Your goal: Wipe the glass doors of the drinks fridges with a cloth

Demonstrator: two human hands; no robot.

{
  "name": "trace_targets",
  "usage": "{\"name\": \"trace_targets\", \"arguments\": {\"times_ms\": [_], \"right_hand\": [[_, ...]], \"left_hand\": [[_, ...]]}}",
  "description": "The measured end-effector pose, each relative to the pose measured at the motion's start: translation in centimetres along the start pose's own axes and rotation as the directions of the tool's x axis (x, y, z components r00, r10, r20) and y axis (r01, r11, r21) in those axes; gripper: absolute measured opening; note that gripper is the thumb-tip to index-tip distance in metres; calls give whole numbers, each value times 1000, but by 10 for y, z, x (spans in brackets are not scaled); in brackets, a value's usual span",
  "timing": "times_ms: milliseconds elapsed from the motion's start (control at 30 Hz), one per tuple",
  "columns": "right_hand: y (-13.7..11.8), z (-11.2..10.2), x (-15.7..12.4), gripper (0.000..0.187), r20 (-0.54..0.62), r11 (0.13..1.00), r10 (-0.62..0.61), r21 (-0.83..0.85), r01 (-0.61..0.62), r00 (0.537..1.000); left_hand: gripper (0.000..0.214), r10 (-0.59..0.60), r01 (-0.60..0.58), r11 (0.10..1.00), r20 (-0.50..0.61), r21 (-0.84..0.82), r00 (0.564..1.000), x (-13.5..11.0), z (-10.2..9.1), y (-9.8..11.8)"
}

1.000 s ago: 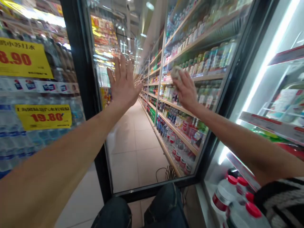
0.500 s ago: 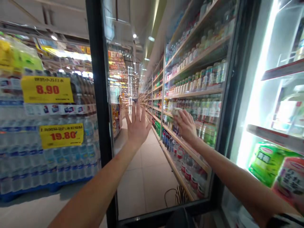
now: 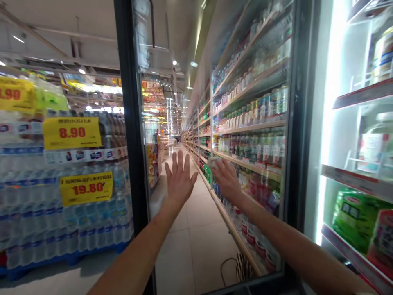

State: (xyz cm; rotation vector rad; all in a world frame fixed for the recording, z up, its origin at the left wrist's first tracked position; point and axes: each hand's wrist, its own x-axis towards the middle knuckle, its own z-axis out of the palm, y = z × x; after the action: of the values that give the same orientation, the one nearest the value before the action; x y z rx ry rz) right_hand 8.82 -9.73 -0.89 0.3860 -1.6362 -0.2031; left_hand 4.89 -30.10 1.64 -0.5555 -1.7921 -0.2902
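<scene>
In front of me stands an open glass fridge door [image 3: 172,254] with a black frame [image 3: 127,102]. My left hand [image 3: 179,177] lies flat against the glass, fingers spread, holding nothing. To its right, my right hand [image 3: 226,178] presses a pale, crumpled cloth [image 3: 214,162] against the same pane. Fingers cover much of the cloth, so its full shape is hidden. Through or in the glass, shelves of cans and bottles [image 3: 267,107] show behind the right hand.
On the left, stacked packs of bottled water [image 3: 39,241] sit on a blue pallet [image 3: 72,257], with yellow price signs [image 3: 72,133] on them. A lit fridge on the right has shelves [image 3: 362,180], a green pack [image 3: 353,219] and a large bottle [image 3: 376,141]. A striped bag [image 3: 244,268] shows low in the glass.
My right hand has slid the cloth left and slightly down, closer to my left hand. The left hand stays spread on the glass. The view has tilted up a little.
</scene>
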Motion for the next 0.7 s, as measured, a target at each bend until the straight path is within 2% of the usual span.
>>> {"name": "trace_targets", "arguments": {"times_ms": [67,100,167,233,267,300,367,400,433,467,500,533,600,633,700], "right_hand": [[1,1,3,37,70,994,-108,1,109,992],[5,0,6,37,53,996,-82,-19,83,995],[15,1,14,39,-84,991,104,-73,-110,991],[20,2,20,43,-226,953,265,-84,-290,937],[19,4,22,44,-247,946,286,-82,-314,926],[16,5,22,45,-225,957,254,-81,-278,941],[10,8,19,44,-103,995,71,-66,-78,992],[8,8,17,43,-45,999,-16,-52,14,999],[10,8,14,42,-18,997,-57,-44,56,998],[14,7,12,41,-33,998,-31,-49,29,999],[20,5,10,41,-80,996,55,-64,-61,995],[28,3,8,42,-147,980,172,-76,-185,974],[40,-1,6,46,-256,921,356,-68,-384,899],[42,-3,4,49,-272,907,389,-56,-418,880],[35,-4,2,52,-219,932,350,-18,-362,911]], "left_hand": [[64,16,-16,1000,-13,10,1000,-1,1,-1],[64,24,-23,1000,-18,17,1000,-2,2,-2],[63,36,-35,999,-30,32,999,-2,3,-3],[62,46,-44,998,-44,40,998,-3,5,-5],[62,50,-48,998,-51,41,997,-3,5,-5],[61,51,-49,998,-57,40,997,-2,5,-5],[60,50,-48,998,-61,37,997,-2,6,-6],[60,47,-45,998,-60,36,997,-2,6,-6],[59,43,-41,999,-56,35,997,-1,6,-6],[59,42,-40,999,-49,34,998,-1,6,-6],[60,43,-41,999,-42,33,998,-2,7,-6],[60,44,-43,999,-39,32,998,-2,8,-6],[60,48,-47,998,-41,29,998,-2,8,-7],[60,50,-49,998,-46,27,998,-2,8,-7],[60,52,-51,999,-61,17,997,-2,7,-7]]}}
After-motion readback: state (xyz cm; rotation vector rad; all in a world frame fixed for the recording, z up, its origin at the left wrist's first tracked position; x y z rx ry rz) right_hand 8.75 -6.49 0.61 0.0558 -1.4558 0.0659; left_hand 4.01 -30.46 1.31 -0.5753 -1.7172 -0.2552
